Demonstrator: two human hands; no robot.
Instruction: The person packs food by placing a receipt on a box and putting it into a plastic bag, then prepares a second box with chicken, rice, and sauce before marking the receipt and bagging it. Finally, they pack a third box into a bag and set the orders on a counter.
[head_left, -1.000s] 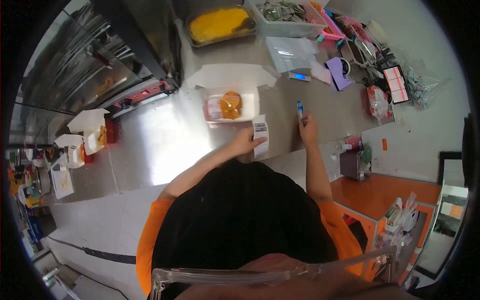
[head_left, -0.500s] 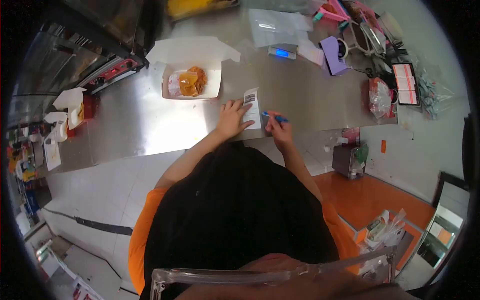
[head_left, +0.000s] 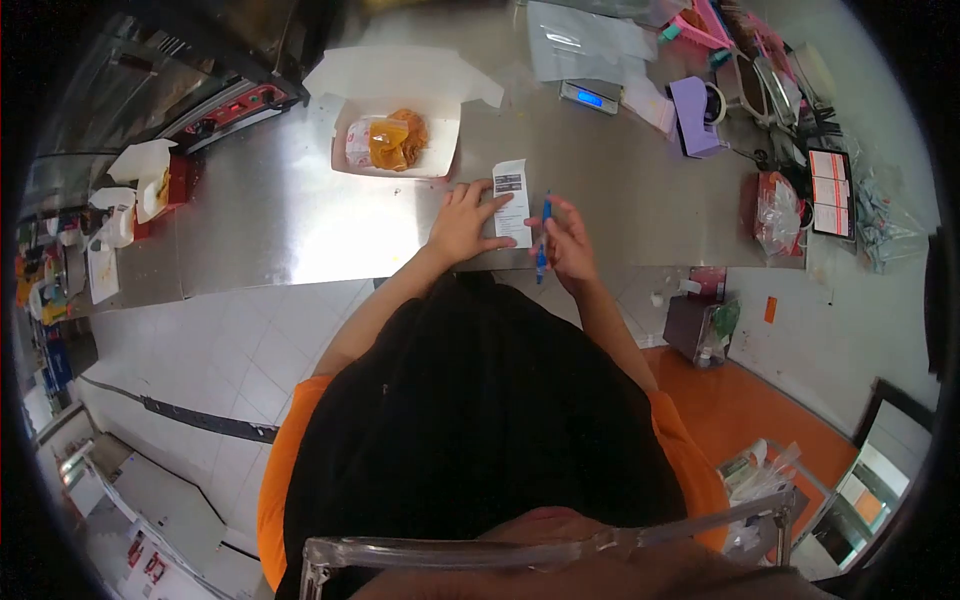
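Observation:
On the steel counter lies a printed paper receipt (head_left: 512, 215), long side pointing away from me. My left hand (head_left: 464, 222) rests flat with fingers spread, its thumb and a fingertip on the receipt's left edge. Just right of the paper, my right hand (head_left: 566, 240) holds a blue pen (head_left: 543, 240) between its fingers, the pen upright in view and off the paper. Beyond my left hand sits an open white takeaway box (head_left: 452, 135) with fried-looking food (head_left: 408, 138) and a sachet of orange sauce (head_left: 388, 143) inside.
A small scale (head_left: 588, 97) with a lit blue display stands at the back, beside grey plastic bags (head_left: 585, 45). Farther right are a purple holder (head_left: 692, 115), a red box (head_left: 775, 215) and a label pad (head_left: 831, 190). Another open food box (head_left: 155, 195) sits far left, near a black appliance (head_left: 230, 120).
The pen has swung from slanting beside the paper to upright in my right hand, whose fingers have opened somewhat. The left hand stays on the receipt. The whole view has shifted slightly.

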